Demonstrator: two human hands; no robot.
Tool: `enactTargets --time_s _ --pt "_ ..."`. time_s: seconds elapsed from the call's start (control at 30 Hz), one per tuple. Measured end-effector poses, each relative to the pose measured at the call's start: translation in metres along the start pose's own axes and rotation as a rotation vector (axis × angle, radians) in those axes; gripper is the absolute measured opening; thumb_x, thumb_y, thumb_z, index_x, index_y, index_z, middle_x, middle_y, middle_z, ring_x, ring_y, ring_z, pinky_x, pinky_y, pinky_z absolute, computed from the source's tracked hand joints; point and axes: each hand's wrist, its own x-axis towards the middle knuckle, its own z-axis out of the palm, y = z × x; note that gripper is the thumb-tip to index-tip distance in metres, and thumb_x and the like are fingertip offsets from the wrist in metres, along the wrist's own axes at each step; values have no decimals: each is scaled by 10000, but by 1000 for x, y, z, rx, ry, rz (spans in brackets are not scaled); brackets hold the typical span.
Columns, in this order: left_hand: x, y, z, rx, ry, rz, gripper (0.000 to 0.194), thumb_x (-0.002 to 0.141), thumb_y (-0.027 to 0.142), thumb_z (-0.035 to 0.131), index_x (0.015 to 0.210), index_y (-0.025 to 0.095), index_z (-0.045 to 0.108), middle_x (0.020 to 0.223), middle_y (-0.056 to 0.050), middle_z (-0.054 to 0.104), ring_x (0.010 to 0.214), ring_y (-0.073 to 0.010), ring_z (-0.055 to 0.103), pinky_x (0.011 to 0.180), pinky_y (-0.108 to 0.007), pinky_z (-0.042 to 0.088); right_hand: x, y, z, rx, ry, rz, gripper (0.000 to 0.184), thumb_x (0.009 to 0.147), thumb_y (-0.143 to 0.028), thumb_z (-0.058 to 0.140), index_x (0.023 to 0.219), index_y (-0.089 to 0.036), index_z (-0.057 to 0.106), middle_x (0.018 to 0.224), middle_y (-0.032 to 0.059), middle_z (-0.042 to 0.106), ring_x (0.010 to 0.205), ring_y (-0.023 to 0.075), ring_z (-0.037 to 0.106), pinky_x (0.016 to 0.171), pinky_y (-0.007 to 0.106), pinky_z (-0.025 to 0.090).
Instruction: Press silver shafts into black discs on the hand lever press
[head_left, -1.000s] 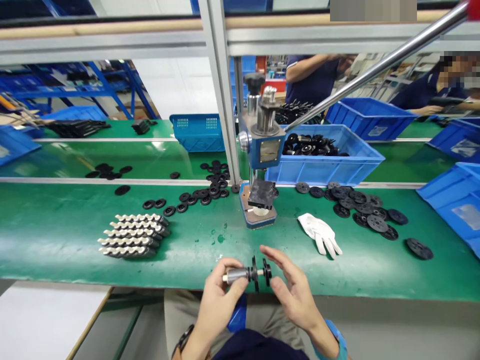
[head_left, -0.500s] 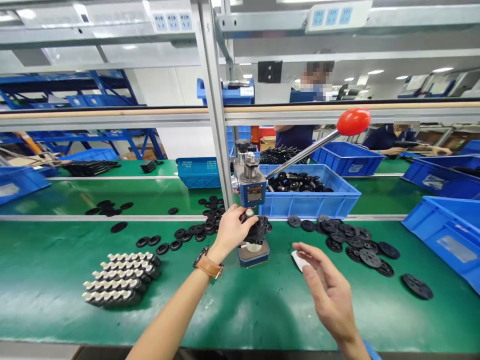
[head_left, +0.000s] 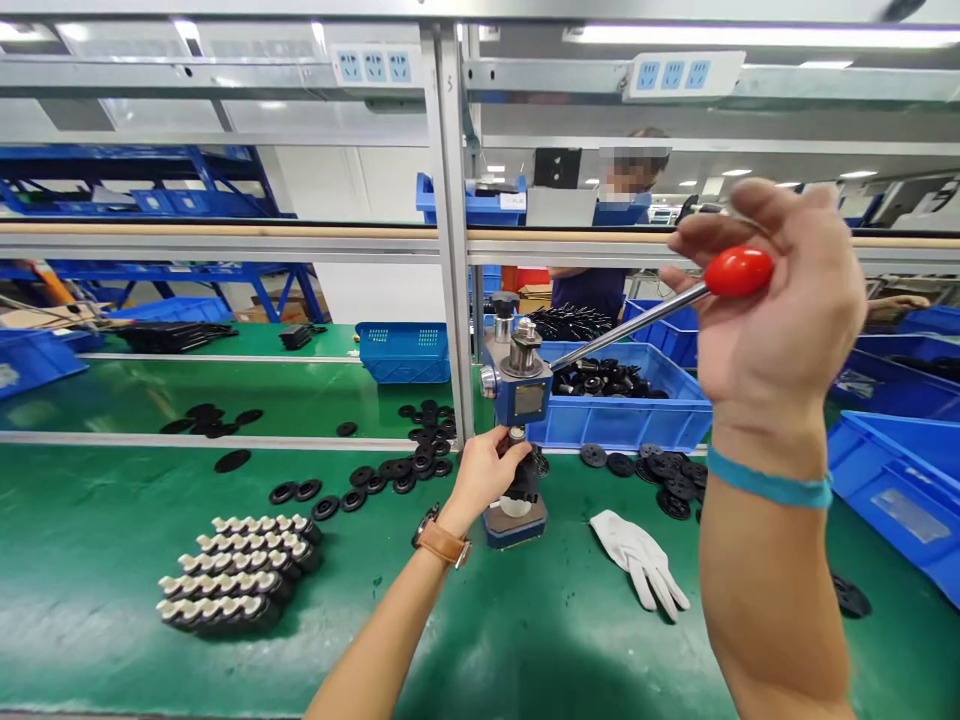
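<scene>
My left hand point(head_left: 486, 475) pinches a small black plastic part point(head_left: 523, 484), which stands on the base of a blue hand-lever press point(head_left: 523, 400) beneath its ram. Fingers and thumb cover some of the part. Up at the right, my right hand point(head_left: 784, 300) is beside the red ball knob point(head_left: 739, 271) of the press lever. Its fingers are apart and curved, with the knob in front of the palm; I cannot tell whether they touch. Below that hand, a white glove point(head_left: 637, 555) lies flat on the green bench.
Rows of black parts with cream tops point(head_left: 225, 570) stand at the left. Black discs point(head_left: 390, 470) lie behind them, and larger black discs point(head_left: 667, 475) lie right of the press. Behind it are a blue bin point(head_left: 622, 425) of black parts and a metal post point(head_left: 450, 250). People work beyond.
My right hand has risen from above the glove to the lever knob, uncovering the glove. My left hand stays on the black part at the press. The view has shifted slightly.
</scene>
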Motion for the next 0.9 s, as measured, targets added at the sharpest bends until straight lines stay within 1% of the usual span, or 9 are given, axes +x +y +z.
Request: enactTargets --time_s 0.07,0.13,0.2,0.3,0.4,0.47,0.57,0.73,0.9 --pt "0 0 0 -2 3 4 215 846 335 655 688 197 608 634 17 629 608 -155 542 567 -259 350 14 5 6 47 -42 113 259 859 -552 671 752 -316 682 715 48 599 675 248 573 626 495 553" --pt "0 0 0 -6 0 8 218 847 331 654 681 201 597 625 23 614 598 -150 518 564 -261 334 14 8 8 101 -59 179 267 826 -505 678 646 -317 618 541 -20 413 503 175 402 504 413 452" --pt "0 1 0 -11 -3 9 238 851 338 654 666 205 585 606 26 600 583 -147 498 551 -262 314 2 7 6 164 -34 177 259 809 -430 642 595 -302 574 461 -62 290 420 135 275 427 357 338" --pt "-1 0 1 -21 -7 7 227 853 337 656 677 204 601 616 21 619 588 -151 515 549 -258 320 -29 3 -2 242 53 118 241 770 -325 596 542 -263 548 395 -78 264 353 106 213 381 316 255" --pt "-2 -3 2 -29 -13 7 172 857 326 654 744 197 658 678 5 679 623 -161 565 578 -255 360 -56 1 -12 284 92 88 211 740 -261 595 537 -231 543 378 -77 289 332 88 224 397 296 278" --pt "-2 -5 3 -30 -16 9 155 865 323 651 786 196 689 714 -5 711 643 -167 591 590 -255 376 -65 2 -18 302 97 90 210 735 -255 590 536 -222 530 381 -74 288 331 82 240 412 291 293" --pt "-3 -6 3 -24 -16 14 141 871 310 653 822 194 714 766 -22 748 674 -179 625 603 -255 402 -73 7 -24 324 63 98 237 749 -269 594 536 -219 502 388 -72 284 330 81 248 430 293 311" --pt "-4 -5 3 11 -2 20 124 872 293 669 839 193 734 770 -35 764 689 -198 661 605 -260 430 -97 18 -35 383 67 48 295 764 -308 598 530 -207 449 376 -74 260 370 78 180 480 304 329" --pt "-4 -10 4 26 -9 30 137 897 291 657 932 204 756 894 -54 802 801 -218 716 693 -270 494 -116 26 -44 421 5 52 296 801 -310 550 547 -202 441 403 -71 242 411 93 195 558 331 366"
